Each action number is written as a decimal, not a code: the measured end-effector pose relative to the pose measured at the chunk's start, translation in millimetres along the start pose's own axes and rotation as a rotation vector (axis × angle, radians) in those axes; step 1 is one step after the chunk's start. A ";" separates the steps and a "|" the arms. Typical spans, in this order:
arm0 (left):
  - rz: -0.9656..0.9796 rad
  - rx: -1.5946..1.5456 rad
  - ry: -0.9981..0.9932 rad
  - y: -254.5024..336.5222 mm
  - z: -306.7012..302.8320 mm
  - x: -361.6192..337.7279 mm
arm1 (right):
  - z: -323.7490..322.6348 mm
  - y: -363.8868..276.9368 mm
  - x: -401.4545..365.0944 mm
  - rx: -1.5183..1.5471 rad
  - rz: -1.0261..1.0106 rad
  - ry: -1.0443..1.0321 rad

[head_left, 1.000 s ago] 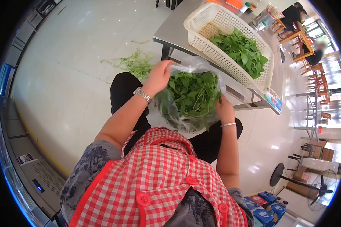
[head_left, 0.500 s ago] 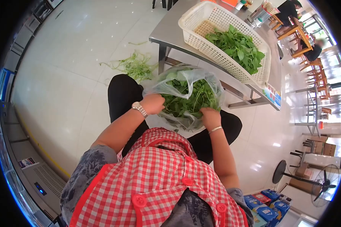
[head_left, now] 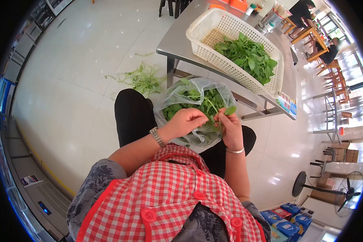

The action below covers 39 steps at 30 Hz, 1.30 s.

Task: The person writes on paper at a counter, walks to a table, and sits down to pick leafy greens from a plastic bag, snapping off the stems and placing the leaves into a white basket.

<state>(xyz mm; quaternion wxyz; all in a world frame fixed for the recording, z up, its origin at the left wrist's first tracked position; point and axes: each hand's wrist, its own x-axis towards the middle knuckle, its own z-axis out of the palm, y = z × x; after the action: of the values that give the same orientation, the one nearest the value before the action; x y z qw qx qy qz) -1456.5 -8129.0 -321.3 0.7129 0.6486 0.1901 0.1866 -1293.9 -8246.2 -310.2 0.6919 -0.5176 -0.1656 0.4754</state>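
Observation:
A clear plastic bag (head_left: 165,97) full of leafy green stems (head_left: 215,98) rests between my knees. Above its near right part, my right hand (head_left: 231,128) pinches a single green sprig (head_left: 230,110), whose leaf sticks out past the fingers and whose pale stem slants up to the left. My left hand (head_left: 186,122), with a metal watch at the wrist, is just left of it over the bag, thumb and fingers drawn together; anything between them is too small to tell. A white plastic basket (head_left: 213,51) on the metal table holds picked leaves (head_left: 250,58).
The metal table's edge (head_left: 213,69) lies beyond the bag. Loose stems (head_left: 143,80) are scattered on the floor at the left. A standing fan (head_left: 348,192) and blue packages (head_left: 286,228) are at the lower right. Two people sit at wooden tables in the upper right.
Both hands have come up from the bag and closer together. A sprig now shows in my right hand, and my left hand has moved right. The view has shifted slightly.

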 end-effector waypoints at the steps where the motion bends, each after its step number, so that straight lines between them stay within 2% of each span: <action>1: 0.040 0.029 0.074 0.1 0.9 0.5 | 3.8 2.3 -1.6 0.060 0.034 0.007; 4: -0.002 0.187 0.101 15.2 -2.4 1.3 | 10.6 6.8 -4.6 0.038 0.051 0.001; 7: 0.330 0.400 0.329 23.6 -5.9 2.4 | 13.9 2.9 -5.3 0.010 0.055 -0.021; 10: 0.613 0.587 0.369 38.8 -8.9 11.7 | 12.1 -1.4 -7.1 -0.043 0.081 -0.060; 13: 0.761 0.889 0.139 27.6 -28.0 28.7 | 9.4 -7.0 -7.8 -0.083 0.113 -0.108; 14: 0.640 0.821 0.107 26.5 -28.4 27.1 | 9.5 -8.7 -7.0 -0.091 0.122 -0.122; 16: 0.404 0.684 0.036 25.0 -27.8 26.0 | 10.7 -10.8 -3.1 0.118 0.063 -0.110; 17: 0.236 0.440 0.025 21.5 -27.1 26.6 | 10.3 -10.6 -3.4 0.225 0.037 -0.099; 19: -0.106 -0.050 0.008 11.8 -26.2 28.0 | 2.9 -7.8 1.0 0.163 0.043 -0.036; 21: -0.194 -0.303 0.025 9.1 -27.1 27.1 | -3.8 -4.4 7.5 0.099 0.050 0.018; 23: -0.288 -0.466 0.032 7.3 -29.4 25.1 | -3.1 1.7 6.1 -0.117 0.052 -0.036; 27: -0.309 -0.571 0.036 7.0 -30.0 22.5 | 18.5 0.3 -4.5 -0.351 -0.006 -0.175; 28: -0.306 -0.580 0.036 9.1 -30.0 22.5 | 25.0 1.6 -5.2 -0.256 -0.075 -0.208; 31: -0.291 -0.616 0.041 11.9 -29.6 21.8 | 24.2 5.6 -5.3 -0.355 -0.015 -0.291; 34: -0.294 -0.619 0.067 13.1 -28.9 21.9 | 33.2 14.0 -3.5 -0.456 -0.251 -0.272; 37: -0.284 -0.626 0.064 7.0 -28.8 22.5 | 41.3 15.5 -1.4 -0.529 -0.306 -0.230; 39: -0.270 -0.642 0.072 5.5 -27.9 21.4 | 39.9 23.7 0.8 -0.428 -0.273 -0.182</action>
<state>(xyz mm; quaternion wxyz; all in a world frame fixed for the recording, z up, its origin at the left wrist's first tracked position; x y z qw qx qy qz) -1452.5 -8093.8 -318.9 0.8917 0.3533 0.2308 0.1638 -1333.8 -8223.0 -314.7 0.6066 -0.5800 -0.3923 0.3764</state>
